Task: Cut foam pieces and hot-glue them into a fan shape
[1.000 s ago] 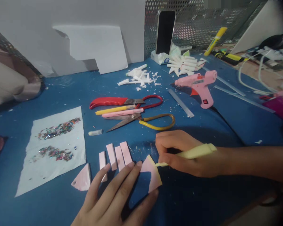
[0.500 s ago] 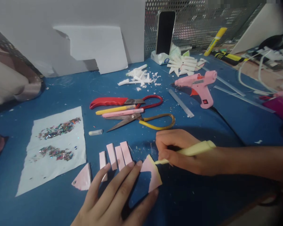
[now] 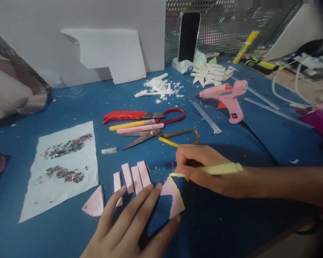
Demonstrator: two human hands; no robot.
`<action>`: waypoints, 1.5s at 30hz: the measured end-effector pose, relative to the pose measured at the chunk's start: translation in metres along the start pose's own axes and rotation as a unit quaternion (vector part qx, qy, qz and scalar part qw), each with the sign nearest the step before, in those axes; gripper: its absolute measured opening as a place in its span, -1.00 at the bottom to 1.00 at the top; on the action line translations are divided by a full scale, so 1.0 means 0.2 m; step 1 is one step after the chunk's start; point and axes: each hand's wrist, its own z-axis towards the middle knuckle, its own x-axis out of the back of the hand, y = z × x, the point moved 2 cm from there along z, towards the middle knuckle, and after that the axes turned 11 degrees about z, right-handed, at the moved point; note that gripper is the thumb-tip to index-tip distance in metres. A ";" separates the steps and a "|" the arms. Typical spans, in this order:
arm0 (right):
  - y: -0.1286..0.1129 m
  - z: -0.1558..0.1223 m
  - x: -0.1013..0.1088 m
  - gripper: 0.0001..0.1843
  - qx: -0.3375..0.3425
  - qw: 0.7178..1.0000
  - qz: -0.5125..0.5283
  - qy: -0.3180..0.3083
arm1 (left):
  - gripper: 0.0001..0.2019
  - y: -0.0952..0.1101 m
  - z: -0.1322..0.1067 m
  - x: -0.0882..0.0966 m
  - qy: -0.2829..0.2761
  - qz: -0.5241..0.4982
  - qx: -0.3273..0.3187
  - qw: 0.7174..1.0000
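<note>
My right hand [image 3: 204, 172] is closed around a pale yellow felt-tip pen [image 3: 220, 168]. The pen's tip touches the top corner of a small pink curved piece [image 3: 176, 199] whose right edge is coloured yellow. Fingers spread, my left hand [image 3: 134, 225] lies low over the table and steadies this piece between index fingertip and thumb. Just beyond the left fingers lie several pink strips [image 3: 127, 178], one partly under the little finger. A pink wedge with a dark dot [image 3: 94, 203] rests to the left of that hand.
Red-handled scissors [image 3: 126, 116], yellow-handled scissors [image 3: 140, 138], two pens and a pen cap [image 3: 109, 151] lie mid-table. Sequins cover part of a white sheet [image 3: 29, 200]. Behind are a pink glue gun [image 3: 226, 94], white scraps [image 3: 161, 89] and a propped phone [image 3: 188, 37].
My right hand has moved slightly left and up, bringing the pen tip from the piece's right edge to its top corner. The left hand stays put.
</note>
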 end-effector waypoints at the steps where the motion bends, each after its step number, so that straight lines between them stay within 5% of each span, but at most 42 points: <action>1: 0.00 0.00 0.00 -0.68 -0.002 1.000 -0.003 -0.003 | -0.41 0.00 0.00 0.00 0.000 -0.001 -0.002 1.000; 45: -0.02 -0.01 -0.01 -0.67 0.060 0.997 -0.013 -0.041 | -0.46 0.00 0.00 0.01 0.003 -0.001 0.002 1.000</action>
